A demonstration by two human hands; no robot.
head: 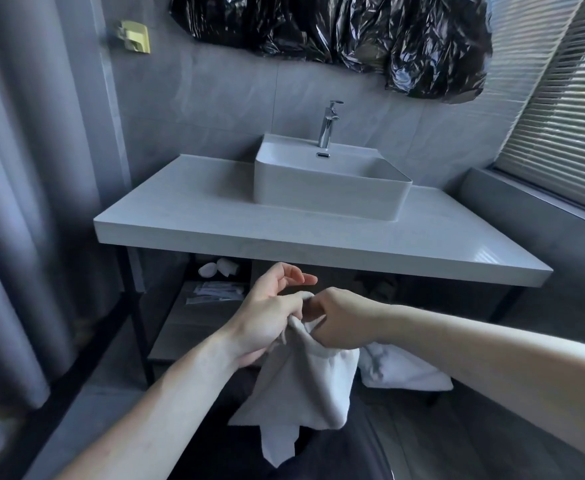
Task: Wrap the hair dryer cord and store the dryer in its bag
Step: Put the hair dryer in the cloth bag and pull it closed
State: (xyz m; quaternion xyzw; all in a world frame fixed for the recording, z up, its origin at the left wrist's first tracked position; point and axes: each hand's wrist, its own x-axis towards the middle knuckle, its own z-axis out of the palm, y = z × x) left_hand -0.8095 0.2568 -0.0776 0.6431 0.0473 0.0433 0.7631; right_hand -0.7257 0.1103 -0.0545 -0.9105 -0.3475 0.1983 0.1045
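A white cloth bag (305,382) hangs in front of me, below the counter edge. My left hand (267,317) pinches its top rim on the left side, with the index finger sticking out straight. My right hand (339,318) grips the rim on the right side, fingers curled into the opening. The bag bulges and sags. The hair dryer and its cord are not visible; whether they are inside the bag I cannot tell.
A grey vanity counter (215,230) with a white basin (329,188) and a chrome tap (329,124) stands ahead. A lower shelf (187,317) holds small packets and rolls. Another white cloth (402,372) lies to the right. Curtain on the left, blinds on the right.
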